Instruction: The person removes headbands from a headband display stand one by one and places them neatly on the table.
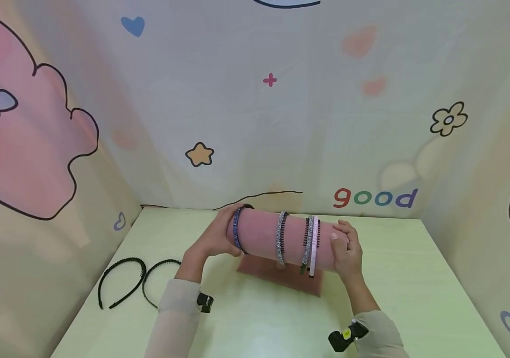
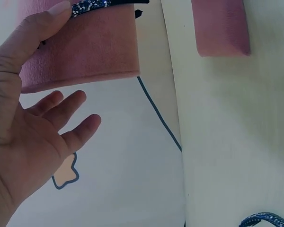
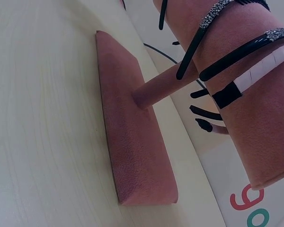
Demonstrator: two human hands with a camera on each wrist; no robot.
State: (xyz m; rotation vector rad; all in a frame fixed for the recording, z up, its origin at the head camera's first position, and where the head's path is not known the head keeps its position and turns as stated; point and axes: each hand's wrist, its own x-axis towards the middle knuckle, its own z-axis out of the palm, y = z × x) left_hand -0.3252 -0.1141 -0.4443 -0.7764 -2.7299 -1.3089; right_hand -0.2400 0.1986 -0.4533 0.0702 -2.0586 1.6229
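A pink plush headband holder [image 1: 259, 231], a horizontal cylinder on a post [image 3: 163, 87] and flat base [image 3: 128, 118], spans both hands. At its left end, my left hand [image 1: 216, 233] holds a blue glitter headband [image 1: 236, 231]. The left wrist view has the thumb on that band, three fingers loose beyond the cylinder's end, and the index finger hidden. My right hand [image 1: 349, 253] grips the cylinder's right end, thumb in front. Between the hands sit a silver headband [image 1: 280, 238], another silver headband [image 1: 308, 241] and a whitish wrapped headband [image 1: 314, 243].
On the table's left lie a black headband [image 1: 123, 283] and a thinner dark headband [image 1: 144, 284], the latter partly behind the left forearm. The pale table [image 1: 264, 333] meets a printed cloth backdrop [image 1: 237, 109] at the back and sides.
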